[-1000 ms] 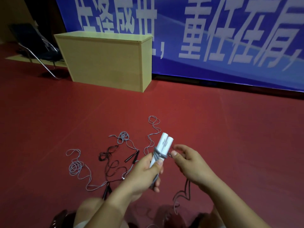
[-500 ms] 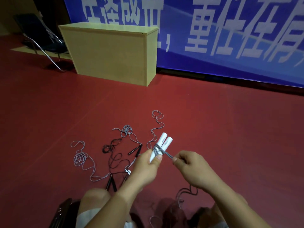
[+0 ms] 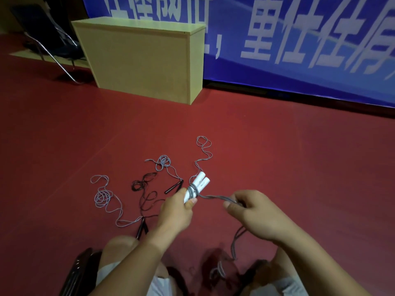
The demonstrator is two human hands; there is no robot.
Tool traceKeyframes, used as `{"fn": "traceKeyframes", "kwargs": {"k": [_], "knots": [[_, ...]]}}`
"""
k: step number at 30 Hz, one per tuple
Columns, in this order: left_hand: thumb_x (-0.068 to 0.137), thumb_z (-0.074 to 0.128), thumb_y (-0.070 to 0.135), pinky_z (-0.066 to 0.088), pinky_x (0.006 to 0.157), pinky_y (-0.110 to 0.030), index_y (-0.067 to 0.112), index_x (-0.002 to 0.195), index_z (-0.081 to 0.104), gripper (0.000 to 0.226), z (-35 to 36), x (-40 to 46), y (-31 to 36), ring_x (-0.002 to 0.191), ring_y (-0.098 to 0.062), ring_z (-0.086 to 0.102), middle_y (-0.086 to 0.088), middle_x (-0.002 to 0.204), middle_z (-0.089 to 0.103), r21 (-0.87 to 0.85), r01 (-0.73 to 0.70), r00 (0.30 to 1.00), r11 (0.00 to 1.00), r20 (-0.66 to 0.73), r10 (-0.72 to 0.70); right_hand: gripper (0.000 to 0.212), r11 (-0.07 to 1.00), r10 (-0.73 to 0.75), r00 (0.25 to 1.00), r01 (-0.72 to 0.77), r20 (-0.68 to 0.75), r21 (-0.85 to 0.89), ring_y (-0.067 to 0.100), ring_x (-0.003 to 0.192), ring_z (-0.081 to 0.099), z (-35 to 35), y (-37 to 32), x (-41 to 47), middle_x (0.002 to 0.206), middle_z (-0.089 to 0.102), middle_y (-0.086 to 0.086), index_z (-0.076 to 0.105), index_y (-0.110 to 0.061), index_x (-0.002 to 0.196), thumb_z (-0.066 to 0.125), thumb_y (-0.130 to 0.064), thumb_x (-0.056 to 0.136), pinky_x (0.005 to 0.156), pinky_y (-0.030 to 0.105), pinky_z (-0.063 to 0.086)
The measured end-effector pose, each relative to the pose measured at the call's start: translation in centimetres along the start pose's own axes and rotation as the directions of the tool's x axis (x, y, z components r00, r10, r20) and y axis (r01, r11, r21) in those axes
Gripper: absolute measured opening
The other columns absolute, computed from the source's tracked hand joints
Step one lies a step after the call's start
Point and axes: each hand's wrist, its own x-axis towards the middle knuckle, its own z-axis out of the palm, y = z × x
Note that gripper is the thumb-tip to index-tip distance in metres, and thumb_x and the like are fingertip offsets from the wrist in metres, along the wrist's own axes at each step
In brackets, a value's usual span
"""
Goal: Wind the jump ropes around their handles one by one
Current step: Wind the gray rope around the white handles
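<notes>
There is one view only, from a wide-angle camera worn on the person's head. It looks forward and steeply down over the person's own knees onto the red floor [image 3: 277,167]. The two forearms enter from the bottom edge, and the left hand [image 3: 175,212] and right hand [image 3: 254,214] sit close to the lens, low in the middle of the picture. Farther off, toward the top, the view reaches a pale wooden box [image 3: 141,58] and a blue banner [image 3: 299,39]. Straight lines bend near the edges. No second view shares the scene.
</notes>
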Motion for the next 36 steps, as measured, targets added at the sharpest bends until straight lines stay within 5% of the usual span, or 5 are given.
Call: {"fn": "traceKeyframes", "kwargs": {"k": [11,17,26,30,36], "knots": [[0.09,0.059,0.042,0.04,0.062,-0.029,0.031,0.093,0.053,0.013,-0.8,-1.5,2.0,0.08,-0.022,0.06,0.008,0.08,0.061,0.206,-0.263,0.934,0.943,0.297,0.196,0.027,0.963,-0.25,0.964,0.238,-0.095,-0.127,0.013,0.056,0.041,-2.2,-1.2,1.9,0.058,0.049,0.003,0.063,-0.01,0.077,0.055,-0.028,0.096,0.055,0.03,0.033],[0.09,0.063,0.037,0.04,0.061,-0.034,0.036,0.078,0.051,0.017,-2.8,-2.6,4.4,0.067,-0.015,0.051,0.009,0.072,0.056,-0.02,-0.426,0.801,0.904,0.456,0.388,0.026,0.948,-0.293,0.93,0.252,-0.223,-0.196,0.022,0.059,0.044,-3.9,-0.7,4.2,0.059,0.051,0.006,0.067,-0.01,0.082,0.057,-0.03,0.096,0.06,0.035,0.038],[0.092,0.061,0.029,0.04,0.057,-0.023,0.02,0.092,0.059,0.01,-5.2,-3.6,6.5,0.059,-0.005,0.05,0.007,0.071,0.059,-0.439,-0.424,0.68,0.792,0.423,0.599,0.009,0.904,-0.041,0.984,0.11,-0.172,0.414,-0.004,0.048,0.042,-3.3,0.7,5.7,0.054,0.053,-0.016,0.07,-0.007,0.084,0.066,-0.011,0.091,0.051,0.011,0.035],[0.094,0.06,0.023,0.04,0.054,-0.018,0.006,0.094,0.058,0.017,-5.2,-3.9,6.3,0.054,-0.001,0.047,0.003,0.072,0.059,-0.579,-0.355,0.704,0.734,0.352,0.617,0.008,0.769,0.012,0.996,0.049,-0.091,0.637,0.003,0.055,0.056,-1.4,1.7,5.2,0.07,0.066,-0.002,0.064,-0.007,0.082,0.07,-0.005,0.087,0.052,0.016,0.044],[0.092,0.058,0.024,0.036,0.048,-0.021,0.013,0.087,0.059,0.012,-4.9,-3.3,5.6,0.049,-0.011,0.042,-0.003,0.069,0.056,-0.643,-0.305,0.839,0.702,0.168,0.518,0.025,0.918,0.074,0.99,-0.022,-0.116,0.397,0.002,0.046,0.043,0.6,2.5,3.9,0.05,0.055,-0.008,0.06,-0.014,0.065,0.066,-0.015,0.089,0.05,0.021,0.035]]}}
